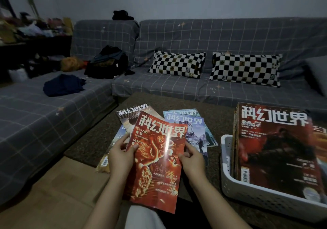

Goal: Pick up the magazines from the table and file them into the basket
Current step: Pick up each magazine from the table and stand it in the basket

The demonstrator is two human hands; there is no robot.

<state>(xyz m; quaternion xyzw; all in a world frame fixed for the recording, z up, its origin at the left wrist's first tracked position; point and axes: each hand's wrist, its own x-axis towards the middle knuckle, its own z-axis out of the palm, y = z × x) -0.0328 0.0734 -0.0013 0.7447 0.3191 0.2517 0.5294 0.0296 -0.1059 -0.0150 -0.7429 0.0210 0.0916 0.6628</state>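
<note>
A: What could go wrong from here?

B: The red magazine (155,159) is thin and glossy, and it is pinched only at its two side edges, about halfway up. I'd judge it could sag or slip out on the way to the white basket (228,177) at 3 o'clock. The basket already holds a tight upright row fronted by a dark red magazine (276,147), so a bent corner may catch on that row or on the rim instead of sliding in

A: Anything else at risk?

B: The loose magazines (187,124) lie fanned on the table (219,115) at 12 o'clock, directly beyond the held one. A low sweep to the right might drag them

A: How are the hands set?

B: Apart, one on each side. The left hand (120,155) is closed on the left edge at 9 o'clock, thumb on the cover, fingers behind. The right hand (192,156) is at the right edge at 3 o'clock, fingers curled under it, and seems to grip it too. Both forearms come up from 6 o'clock, and the magazine is tilted, raised off the table above the person's lap
</note>
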